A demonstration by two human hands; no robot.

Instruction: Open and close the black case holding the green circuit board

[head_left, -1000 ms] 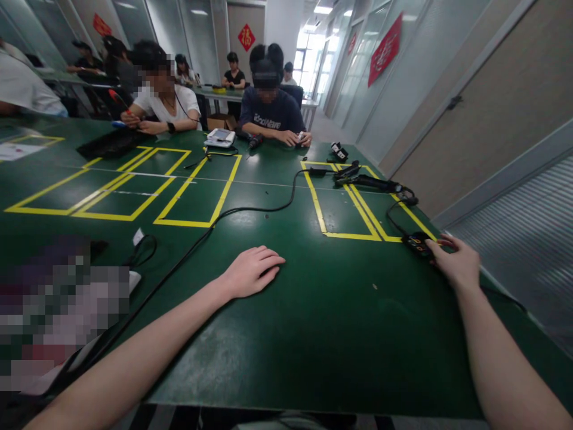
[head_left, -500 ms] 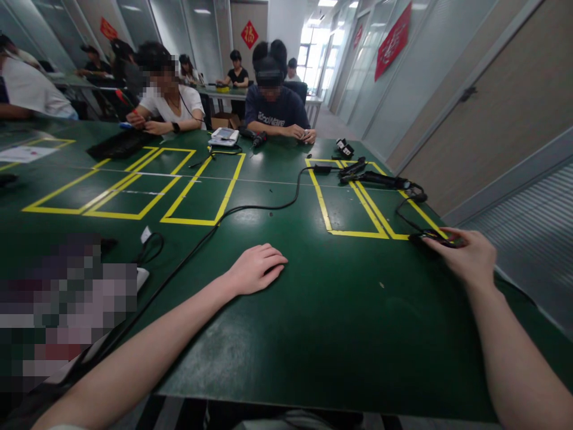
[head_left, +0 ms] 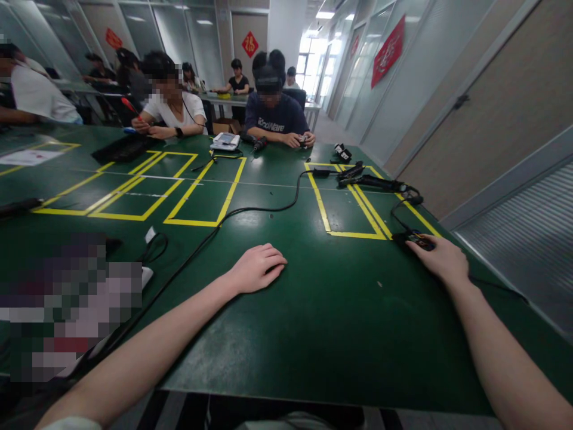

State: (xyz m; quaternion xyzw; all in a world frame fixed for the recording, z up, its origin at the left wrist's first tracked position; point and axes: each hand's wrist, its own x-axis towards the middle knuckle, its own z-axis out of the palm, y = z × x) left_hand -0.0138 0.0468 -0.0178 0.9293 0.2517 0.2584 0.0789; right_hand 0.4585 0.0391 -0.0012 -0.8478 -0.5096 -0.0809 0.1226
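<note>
On the green tabletop (head_left: pixel 286 334), my left hand (head_left: pixel 259 267) lies palm down with its fingers stretched out. It holds nothing. At the right edge, my right hand (head_left: pixel 443 258) has its thumb and fingers around a small black device (head_left: pixel 419 240), low over the table or resting on it; I cannot tell which. Some coloured detail shows on the device's top, though its exact kind is unclear. A thin black cable (head_left: pixel 397 216) runs from it toward a bundle of black straps and cords (head_left: pixel 376 181) lying further back.
Yellow tape rectangles (head_left: pixel 358 235) mark the table. A long black cable (head_left: pixel 242 209) crosses it from the lower left. Behind are a white device (head_left: pixel 225 141), a power drill (head_left: pixel 259 143) and a black tray (head_left: pixel 123 149). Two people sit opposite, hands on small items.
My right hand has moved left and slightly inward with the black device, whose top now shows more. My left hand stays in place. The camera view has shifted slightly.
</note>
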